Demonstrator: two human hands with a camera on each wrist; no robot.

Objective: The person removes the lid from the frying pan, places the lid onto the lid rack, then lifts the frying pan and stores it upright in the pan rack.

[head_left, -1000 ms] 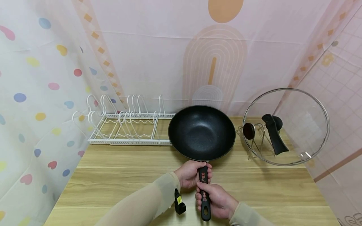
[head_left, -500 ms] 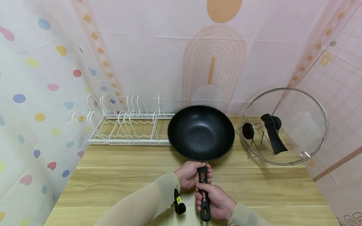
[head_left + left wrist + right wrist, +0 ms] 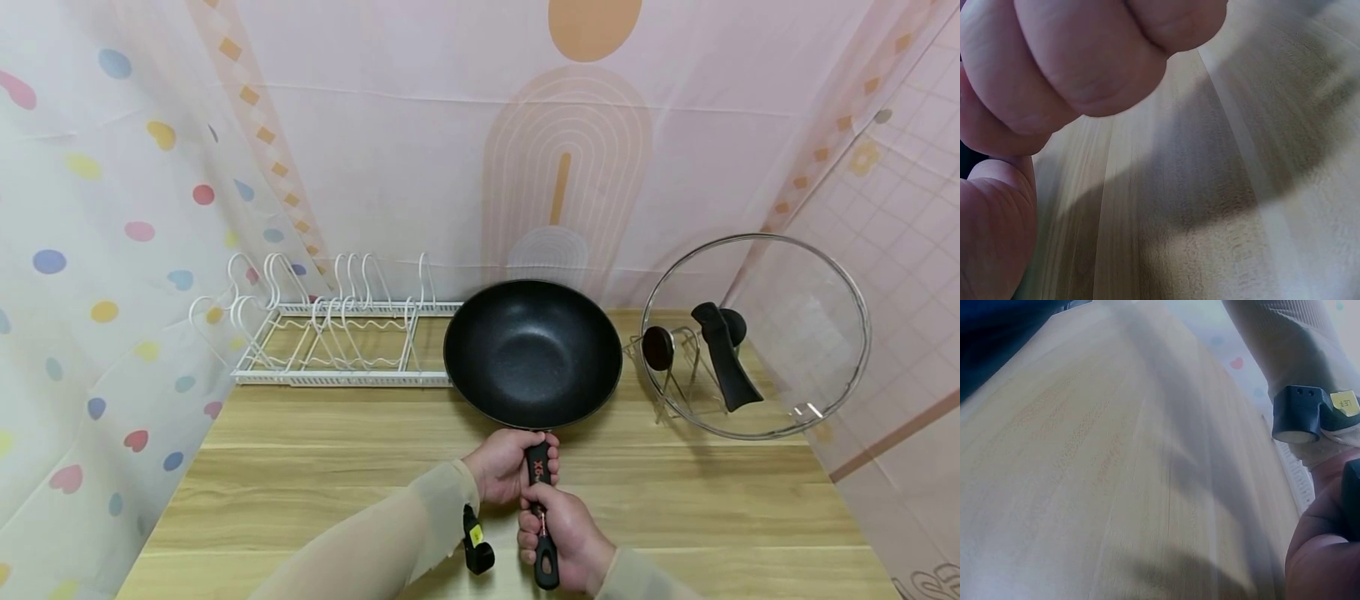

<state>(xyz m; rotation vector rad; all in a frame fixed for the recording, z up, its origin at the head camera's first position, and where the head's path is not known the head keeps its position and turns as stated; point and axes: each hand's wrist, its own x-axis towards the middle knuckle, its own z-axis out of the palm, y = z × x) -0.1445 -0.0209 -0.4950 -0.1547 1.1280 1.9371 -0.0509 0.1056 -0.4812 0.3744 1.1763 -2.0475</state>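
A black wok [image 3: 532, 354] is in the middle of the head view, its inside facing up and its handle [image 3: 538, 463] pointing toward the person. My left hand [image 3: 501, 468] grips the handle close to the pan, fingers curled round from beneath. Lower down, my right hand [image 3: 566, 533] grips the same handle, thumb on top, and covers part of the red lettering. In the left wrist view, curled fingers [image 3: 1091, 56] hang over the wood, with little of the handle showing. Whether the wok touches the table cannot be told.
A white wire dish rack [image 3: 345, 379] stands behind on the left, its right end hidden by the wok. To the right, a glass lid [image 3: 795, 333] with a black knob leans upright in a small metal stand [image 3: 693, 375]. Patterned curtains close off the back and sides of the wooden table [image 3: 300, 467].
Both hands keep their hold on the wok handle. The right hand has turned slightly and its wrist has shifted a little left, covering more of the lettering. The wok has barely moved.
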